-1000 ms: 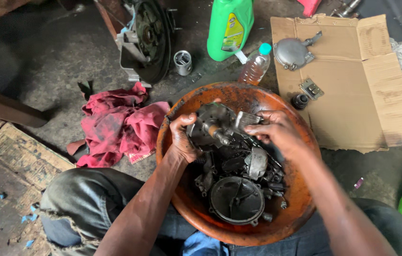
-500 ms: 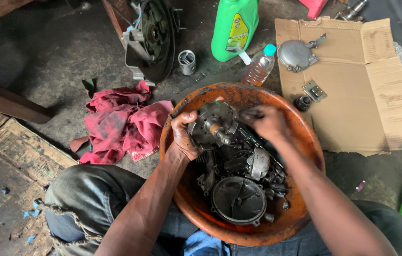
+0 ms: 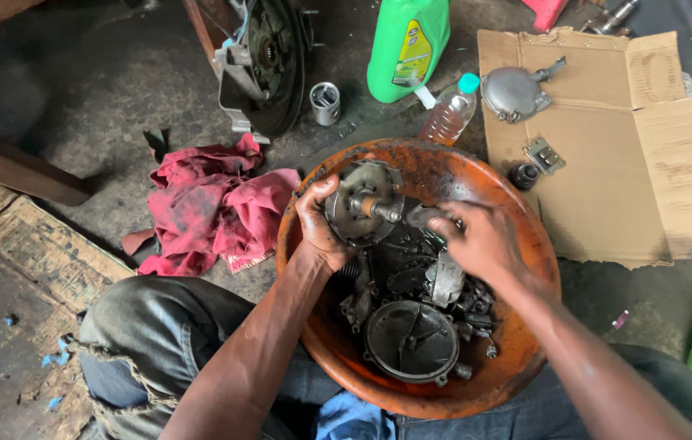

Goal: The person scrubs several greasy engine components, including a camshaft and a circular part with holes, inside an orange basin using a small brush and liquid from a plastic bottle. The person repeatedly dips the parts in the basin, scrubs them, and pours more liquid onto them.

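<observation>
At frame centre, the left hand point(image 3: 319, 226) is grasping a round part point(image 3: 360, 204) over the bowl point(image 3: 517, 358), while the right hand point(image 3: 483, 242) is lying loosely curled among greasy parts point(image 3: 411, 326).

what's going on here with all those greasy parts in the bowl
A person sits on the floor with a wide orange bowl of dirty metal engine parts between the knees. The left hand grips a round metal part with a centre shaft at the bowl's far side; the right hand reaches into the pile beside it. A red rag lies to the left.

Bare forearms, grey-blue frayed jeans point(image 3: 130, 326)
</observation>
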